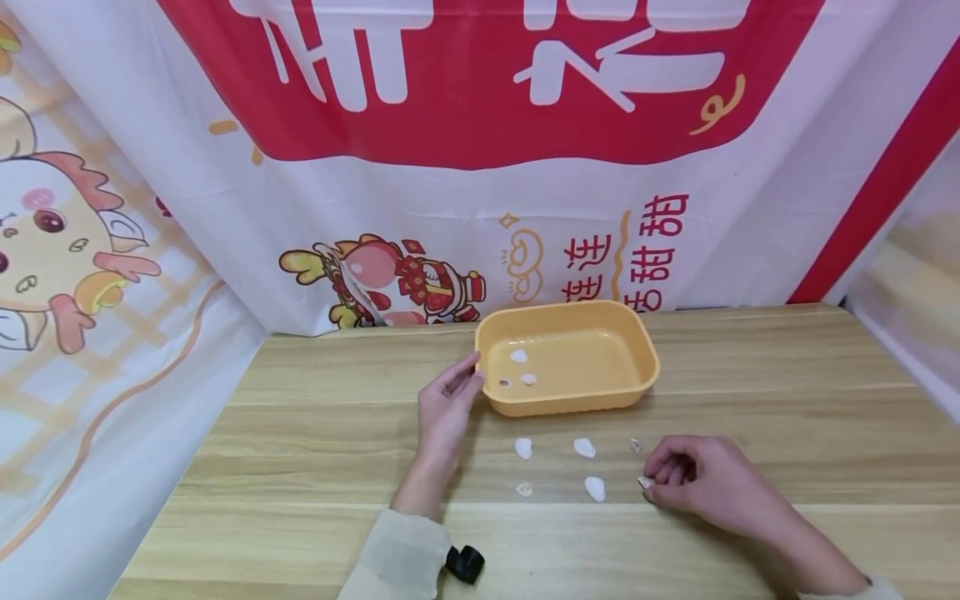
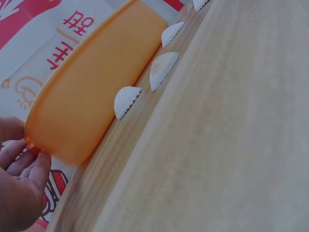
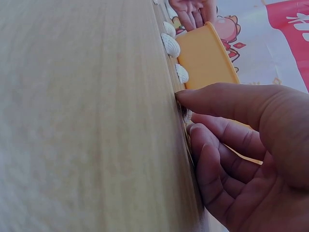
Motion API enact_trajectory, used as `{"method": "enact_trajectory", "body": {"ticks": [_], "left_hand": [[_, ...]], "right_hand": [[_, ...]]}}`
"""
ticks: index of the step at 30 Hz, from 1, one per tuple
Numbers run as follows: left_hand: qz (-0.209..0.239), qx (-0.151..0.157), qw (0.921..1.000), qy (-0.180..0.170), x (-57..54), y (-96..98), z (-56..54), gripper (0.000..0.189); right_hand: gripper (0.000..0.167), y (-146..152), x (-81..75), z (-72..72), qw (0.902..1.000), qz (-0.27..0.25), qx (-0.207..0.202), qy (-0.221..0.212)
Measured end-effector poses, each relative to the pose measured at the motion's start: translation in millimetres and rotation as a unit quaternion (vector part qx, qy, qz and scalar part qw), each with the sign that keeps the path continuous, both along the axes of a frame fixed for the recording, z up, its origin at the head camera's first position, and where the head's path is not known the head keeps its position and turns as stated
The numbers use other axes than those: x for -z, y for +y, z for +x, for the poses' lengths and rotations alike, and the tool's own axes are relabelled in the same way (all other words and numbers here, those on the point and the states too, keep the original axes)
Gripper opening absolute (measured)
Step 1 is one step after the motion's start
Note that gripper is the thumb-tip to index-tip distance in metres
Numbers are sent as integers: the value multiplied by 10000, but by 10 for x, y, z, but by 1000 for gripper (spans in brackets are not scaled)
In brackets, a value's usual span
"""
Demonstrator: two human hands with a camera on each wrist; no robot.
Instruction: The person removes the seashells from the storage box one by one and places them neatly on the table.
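Note:
My left hand (image 1: 444,408) holds the left end of a yellow plastic tub (image 1: 573,403), its fingertips at the wall and rim. In the head view, three small shells lie inside the tub near that end, one of them a white shell (image 1: 519,356). My right hand (image 1: 708,483) pinches a small shell (image 1: 646,482) between thumb and fingers, low over the wooden table; in the right wrist view the fingers largely hide it. Left of that hand, shells lie in two short rows, including white shells (image 1: 585,448) and a small pale shell (image 1: 524,489).
A tiny greyish shell (image 1: 636,445) lies just beyond my right fingertips. Behind the wooden table (image 1: 315,467) hangs a printed red and white cloth (image 1: 465,125). A black piece (image 1: 465,564) sits at my left sleeve (image 1: 405,554).

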State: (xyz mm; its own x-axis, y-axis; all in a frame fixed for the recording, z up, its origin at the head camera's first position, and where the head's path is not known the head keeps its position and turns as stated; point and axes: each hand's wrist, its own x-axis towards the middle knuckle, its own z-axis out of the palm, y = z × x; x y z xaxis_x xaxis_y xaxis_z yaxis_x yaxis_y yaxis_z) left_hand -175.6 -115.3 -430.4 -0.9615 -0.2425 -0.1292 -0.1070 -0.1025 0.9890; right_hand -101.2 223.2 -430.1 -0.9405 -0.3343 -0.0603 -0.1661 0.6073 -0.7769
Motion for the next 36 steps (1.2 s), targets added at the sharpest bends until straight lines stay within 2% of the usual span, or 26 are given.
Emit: {"method": "enact_trajectory", "body": {"ticks": [21, 26, 31, 36], "left_hand": [[-89, 48, 9999, -88, 13, -20, 11, 34], [-68, 22, 9999, -108, 20, -19, 25, 34], [-85, 60, 9999, -106, 26, -15, 26, 35], [-121, 57, 9999, -103, 11, -12, 25, 35]], "right_hand": [[21, -2, -2, 21, 10000, 28, -15, -26], [21, -1, -27, 34, 10000, 25, -2, -76], [26, -1, -68, 39, 9996, -4, 194, -219], [26, -27, -180, -27, 9995, -192, 206, -124]]}}
